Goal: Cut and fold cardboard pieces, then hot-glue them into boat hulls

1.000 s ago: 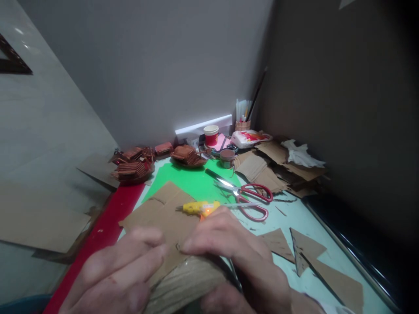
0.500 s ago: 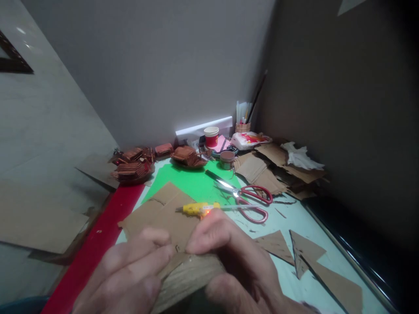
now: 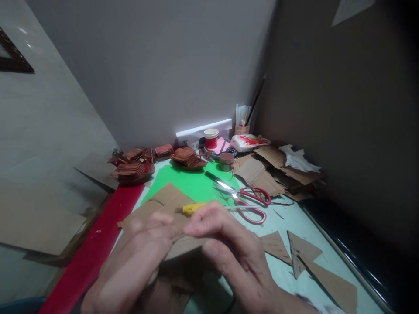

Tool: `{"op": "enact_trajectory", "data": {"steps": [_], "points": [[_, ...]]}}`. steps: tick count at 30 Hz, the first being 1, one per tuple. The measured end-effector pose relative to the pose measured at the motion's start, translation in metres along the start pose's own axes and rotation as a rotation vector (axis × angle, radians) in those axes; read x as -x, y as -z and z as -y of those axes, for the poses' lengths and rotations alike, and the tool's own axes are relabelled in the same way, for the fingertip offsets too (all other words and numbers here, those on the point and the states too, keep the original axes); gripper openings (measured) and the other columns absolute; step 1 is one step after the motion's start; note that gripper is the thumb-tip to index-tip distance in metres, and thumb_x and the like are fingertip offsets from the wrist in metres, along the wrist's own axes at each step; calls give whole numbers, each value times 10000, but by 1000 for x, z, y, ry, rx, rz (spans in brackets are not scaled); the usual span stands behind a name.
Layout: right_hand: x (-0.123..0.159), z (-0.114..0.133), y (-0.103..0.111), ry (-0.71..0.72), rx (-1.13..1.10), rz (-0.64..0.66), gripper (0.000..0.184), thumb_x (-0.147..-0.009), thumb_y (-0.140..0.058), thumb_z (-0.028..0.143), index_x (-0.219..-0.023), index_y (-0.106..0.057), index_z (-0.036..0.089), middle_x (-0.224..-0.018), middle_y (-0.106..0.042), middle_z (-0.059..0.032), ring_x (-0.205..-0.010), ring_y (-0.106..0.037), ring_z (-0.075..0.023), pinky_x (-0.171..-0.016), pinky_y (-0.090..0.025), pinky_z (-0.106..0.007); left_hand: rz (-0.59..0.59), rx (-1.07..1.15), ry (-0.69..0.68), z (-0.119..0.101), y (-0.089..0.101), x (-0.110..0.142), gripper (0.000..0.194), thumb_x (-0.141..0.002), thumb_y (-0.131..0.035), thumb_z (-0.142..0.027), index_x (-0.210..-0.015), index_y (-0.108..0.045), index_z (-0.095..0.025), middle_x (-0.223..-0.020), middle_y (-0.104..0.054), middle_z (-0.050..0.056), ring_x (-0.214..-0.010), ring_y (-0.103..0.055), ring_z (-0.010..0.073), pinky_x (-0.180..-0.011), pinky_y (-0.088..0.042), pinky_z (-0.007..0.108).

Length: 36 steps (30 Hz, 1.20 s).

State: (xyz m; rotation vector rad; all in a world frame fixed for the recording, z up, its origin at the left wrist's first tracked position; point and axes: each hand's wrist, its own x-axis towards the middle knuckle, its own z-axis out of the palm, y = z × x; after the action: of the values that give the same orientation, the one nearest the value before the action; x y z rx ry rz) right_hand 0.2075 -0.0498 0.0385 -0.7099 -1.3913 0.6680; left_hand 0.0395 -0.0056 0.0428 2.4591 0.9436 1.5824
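Observation:
Between my two hands I hold a piece of cardboard [image 3: 186,245], its top edge pinched at the middle. My left hand [image 3: 131,261] is closed on its left side, slightly blurred. The thumb and fingers of my right hand [image 3: 234,253] press on its right side. Just beyond my fingertips lies a yellow glue gun [image 3: 189,209], partly hidden by my right hand, with a clear glue stick out of its back. Under its tip is a flat cardboard sheet [image 3: 163,198]. Scissors with red handles [image 3: 236,194] lie open to the right.
Green paper [image 3: 176,179] covers the table's middle. Cut cardboard triangles [image 3: 306,248] lie at the right, near a black glossy object [image 3: 343,244]. Behind stand brown layered models [image 3: 132,170], a red cup [image 3: 211,138], a small jar [image 3: 226,161] and stacked cardboard scraps [image 3: 262,174].
My hands have risen slightly, and the cardboard piece has tilted, so less of its face shows. My right hand now covers more of the glue gun.

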Motion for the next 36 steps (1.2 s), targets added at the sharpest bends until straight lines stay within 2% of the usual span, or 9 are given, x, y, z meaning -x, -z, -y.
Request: {"op": "enact_trajectory", "data": {"steps": [6,9,13,18,22,27,31,34,36], "points": [[-4,-6,0,-18,285,25,159,-980,-496,157,-1063,-630,181,-998,-676,-48,-925,-608,-178,-824,-478,-302,-62,17,77,3,-20,-19,198,-942,-484,-158,-838,-627,-247,-710,-638,-28,-607,-619,126,-551,-492,247],[-6,-6,1,-37,444,84,148,-971,-513,134,-1073,-610,182,-1006,-680,-50,-907,-600,-195,-802,-459,-312,-116,-53,45,3,-25,-24,167,-954,-479,-131,-887,-587,-240,-742,-627,-57,-632,-608,91,-603,-475,197],[-10,-5,1,-113,502,123,174,-956,-495,112,-1082,-603,165,-969,-658,-67,-881,-612,-209,-739,-452,-306,-67,-110,-11,1,-25,-28,180,-954,-465,-105,-889,-570,-236,-732,-607,-67,-603,-573,82,-571,-434,189],[-11,-5,-2,-189,449,134,145,-957,-474,139,-1031,-597,159,-923,-657,-61,-834,-618,-205,-713,-463,-314,-7,-95,-18,3,-24,-25,183,-950,-462,-105,-878,-560,-241,-717,-570,-57,-578,-535,102,-539,-401,222],[-12,-1,2,-264,344,136,241,-913,-604,226,-1149,-628,183,-1047,-672,-63,-1008,-623,-234,-885,-497,-381,27,-93,55,6,-23,-26,176,-967,-456,-159,-842,-552,-238,-653,-516,-62,-525,-494,109,-499,-375,234],[-22,-17,27,-339,-21,-119,280,-926,-661,366,-1177,-650,243,-1276,-646,-37,-1199,-583,-184,-977,-495,-302,134,-56,201,11,-21,-35,210,-986,-435,-226,-811,-551,-236,-650,-511,-59,-565,-488,124,-533,-377,239],[-26,-36,45,-359,-14,-289,201,-879,-723,365,-957,-658,192,-1012,-694,-36,-939,-633,-156,-833,-514,-269,168,-41,291,18,-20,-43,238,-993,-424,-277,-798,-555,-238,-674,-524,-56,-610,-488,134,-560,-370,245],[-24,-40,47,-386,25,-283,195,-889,-715,349,-825,-640,181,-755,-620,6,-736,-577,-125,-695,-483,-230,138,-40,323,24,-17,-49,247,-988,-427,-291,-785,-557,-237,-700,-528,-54,-647,-494,137,-594,-373,247],[-22,-41,45,-391,43,-254,205,-909,-691,344,-806,-635,176,-719,-605,10,-681,-548,-114,-651,-457,-218,72,-61,331,30,-13,-54,240,-978,-433,-281,-773,-551,-238,-705,-521,-50,-657,-488,145,-606,-364,260]]}}
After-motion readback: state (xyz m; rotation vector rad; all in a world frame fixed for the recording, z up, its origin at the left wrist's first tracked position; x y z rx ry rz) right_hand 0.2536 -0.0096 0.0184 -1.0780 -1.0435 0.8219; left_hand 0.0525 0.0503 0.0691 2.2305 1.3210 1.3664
